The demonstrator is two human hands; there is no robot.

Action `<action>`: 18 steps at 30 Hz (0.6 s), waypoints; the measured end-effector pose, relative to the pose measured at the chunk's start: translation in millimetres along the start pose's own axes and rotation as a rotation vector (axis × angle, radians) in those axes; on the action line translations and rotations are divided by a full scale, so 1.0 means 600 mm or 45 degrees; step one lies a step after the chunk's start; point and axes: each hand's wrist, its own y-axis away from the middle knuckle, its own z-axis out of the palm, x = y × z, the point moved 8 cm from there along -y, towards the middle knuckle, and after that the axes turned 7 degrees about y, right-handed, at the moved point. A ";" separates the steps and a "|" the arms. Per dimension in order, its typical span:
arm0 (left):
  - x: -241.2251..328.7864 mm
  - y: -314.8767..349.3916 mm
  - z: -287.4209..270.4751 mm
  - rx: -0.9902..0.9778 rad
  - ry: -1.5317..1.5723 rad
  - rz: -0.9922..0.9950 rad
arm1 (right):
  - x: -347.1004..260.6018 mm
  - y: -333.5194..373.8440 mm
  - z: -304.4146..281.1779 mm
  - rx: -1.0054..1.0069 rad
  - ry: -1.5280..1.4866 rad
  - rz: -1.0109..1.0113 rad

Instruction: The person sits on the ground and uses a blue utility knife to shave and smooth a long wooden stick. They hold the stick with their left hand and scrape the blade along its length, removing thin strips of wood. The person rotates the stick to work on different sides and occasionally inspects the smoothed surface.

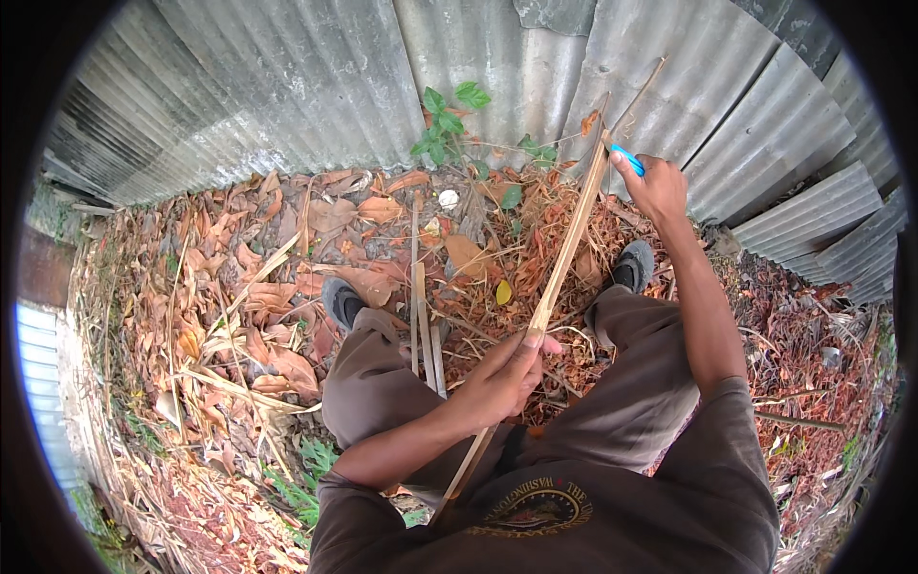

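A long, pale split-wood strip [570, 244], perhaps bamboo, slants from beside my waist up toward the metal fence. My left hand [504, 379] is wrapped round its lower middle. At the far end my right hand [660, 187] grips a small knife with a bright blue handle [627, 160]. Its blade end meets the strip's tip and is too small to make out. Beyond the tip a thin brown sliver [643, 91] sticks out toward the fence. Several similar strips [422, 311] lie on the ground between my feet, left of the held one.
Corrugated metal sheets [287, 86] form a fence in front of me. Dry brown leaves [277, 316] and reddish shavings [545, 220] cover the ground. A green-leaved plant [445, 124] grows at the fence's foot. My shoes [342, 301] stand apart on either side of the litter.
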 end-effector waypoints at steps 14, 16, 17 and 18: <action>0.036 -0.026 -0.047 0.212 0.106 0.080 | -0.188 0.163 -0.004 -0.041 -0.184 -0.696; 0.037 -0.023 -0.043 0.233 0.051 0.086 | -0.188 0.171 0.000 0.031 -0.237 -0.732; 0.037 -0.021 -0.043 0.250 0.025 0.090 | -0.190 0.174 0.001 0.030 -0.251 -0.749; 0.040 -0.022 -0.043 0.254 -0.027 0.149 | -0.191 0.177 0.001 0.030 -0.265 -0.766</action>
